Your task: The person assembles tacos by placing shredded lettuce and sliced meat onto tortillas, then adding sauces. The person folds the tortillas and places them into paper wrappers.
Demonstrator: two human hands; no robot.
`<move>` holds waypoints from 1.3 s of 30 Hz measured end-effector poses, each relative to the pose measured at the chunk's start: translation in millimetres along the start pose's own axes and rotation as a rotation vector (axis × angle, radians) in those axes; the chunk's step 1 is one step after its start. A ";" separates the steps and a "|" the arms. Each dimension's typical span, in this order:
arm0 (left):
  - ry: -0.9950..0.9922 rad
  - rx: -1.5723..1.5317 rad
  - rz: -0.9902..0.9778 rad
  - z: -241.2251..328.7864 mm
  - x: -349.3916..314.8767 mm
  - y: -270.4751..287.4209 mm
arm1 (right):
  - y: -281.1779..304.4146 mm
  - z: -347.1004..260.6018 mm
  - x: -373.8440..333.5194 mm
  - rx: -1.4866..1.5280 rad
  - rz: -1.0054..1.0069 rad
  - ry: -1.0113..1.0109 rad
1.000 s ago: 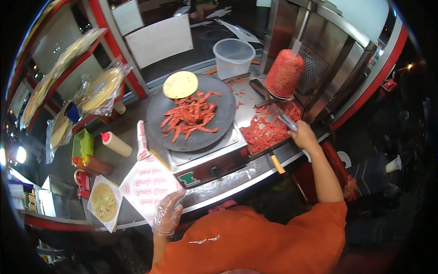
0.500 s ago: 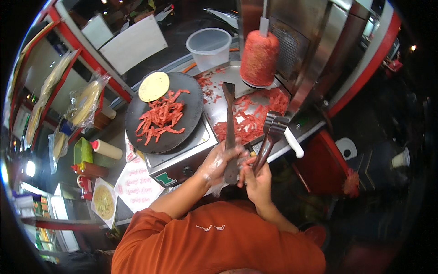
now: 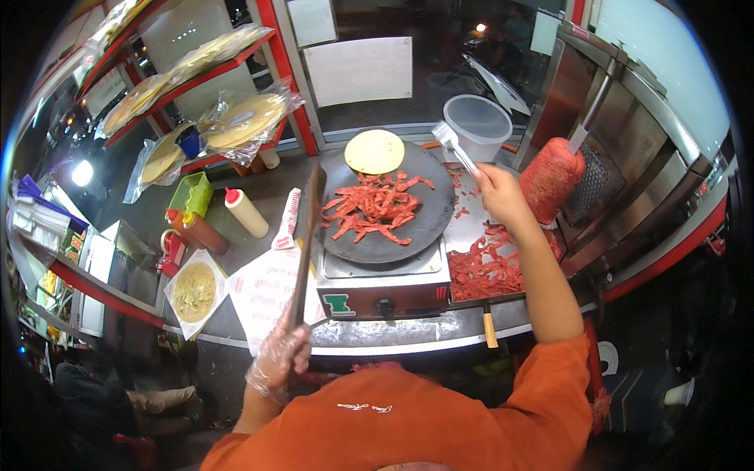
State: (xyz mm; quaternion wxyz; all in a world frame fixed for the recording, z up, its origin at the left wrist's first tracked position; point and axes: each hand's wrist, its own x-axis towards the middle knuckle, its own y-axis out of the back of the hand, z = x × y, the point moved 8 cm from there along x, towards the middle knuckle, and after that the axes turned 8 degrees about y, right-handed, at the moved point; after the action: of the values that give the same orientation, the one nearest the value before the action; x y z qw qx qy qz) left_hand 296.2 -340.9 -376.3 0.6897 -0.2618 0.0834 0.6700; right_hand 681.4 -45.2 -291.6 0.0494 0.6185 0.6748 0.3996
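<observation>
My left hand (image 3: 280,355), in a clear plastic glove, is closed around the handle of a long dark spatula (image 3: 306,251). The spatula stands tilted up along the left side of the griddle (image 3: 441,206). Over the far part of the meat tray my bare right hand (image 3: 503,191) grips a metal fork-like tool (image 3: 463,153); its broad head points up and left. On the round black griddle lie strips of red meat (image 3: 373,206) and a pale flat tortilla (image 3: 375,151) behind them. Neither tool visibly touches the meat.
A spit of red meat (image 3: 554,180) stands right of the tray of shavings (image 3: 483,275). A pale handle (image 3: 491,328) sticks out from the tray's front. Sauce bottles (image 3: 245,213), printed paper (image 3: 263,302) and a filled tortilla (image 3: 194,290) lie left. A clear tub (image 3: 477,125) stands behind.
My hands were close together in front of the griddle; now they are far apart. The left has moved left and down with the spatula, the right up and forward. The view has turned left.
</observation>
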 end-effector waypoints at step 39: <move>0.084 0.042 -0.561 37.0 47.7 73.3 | -107.0 -123.3 -92.0 -0.609 -0.079 -0.251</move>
State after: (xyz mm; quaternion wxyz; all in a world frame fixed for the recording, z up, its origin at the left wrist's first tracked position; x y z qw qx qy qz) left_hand 220.8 -283.9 -385.4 0.8494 -0.2876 0.0500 0.4396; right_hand 548.3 -175.6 -311.9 0.3304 0.5930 0.5365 0.5013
